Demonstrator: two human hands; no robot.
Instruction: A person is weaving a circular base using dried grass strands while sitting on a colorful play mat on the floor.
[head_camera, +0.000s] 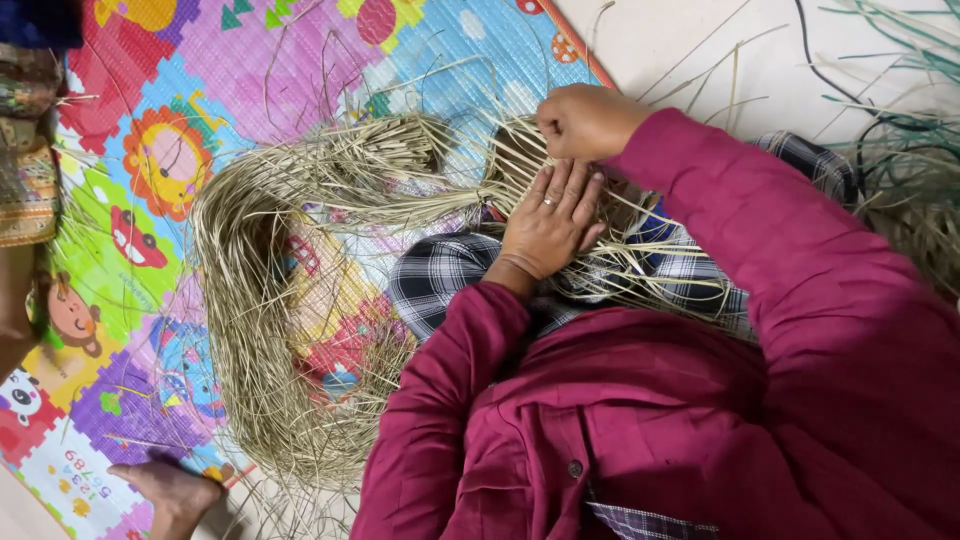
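A bright patchwork play mat (200, 130) with cartoon animals covers the pale floor (690, 40); across it curves a dry, fibrous straw weave (250, 300). The left hand (548, 225) presses flat and open on its strands, the right hand (585, 120) pinches them closed

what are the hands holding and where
The right hand pinches dried straw strands at the woven end; the left hand presses flat on the weave, gripping nothing.
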